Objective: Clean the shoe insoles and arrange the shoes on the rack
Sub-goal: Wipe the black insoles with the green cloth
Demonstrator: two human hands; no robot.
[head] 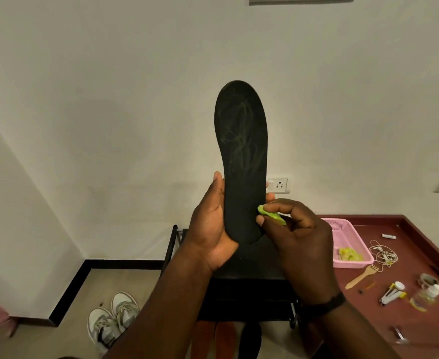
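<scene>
A black insole (241, 156) stands upright in front of the wall, its top surface streaked with pale marks. My left hand (210, 229) grips its heel end, thumb along the left edge. My right hand (296, 237) pinches a small green cloth (271, 215) against the insole's lower right edge. Below my hands stands the black shoe rack (249, 288). A pair of white and grey sneakers (114, 320) sits on the floor to its left. Two orange insoles (214, 340) and another black insole (250, 340) lie under the rack.
A maroon table (405, 257) on the right holds a pink basket (348, 237) with green cloth pieces, a tangled cord (384, 253), a wooden fork (361, 277), small bottles and clutter. Wall sockets (278, 185) are behind the insole.
</scene>
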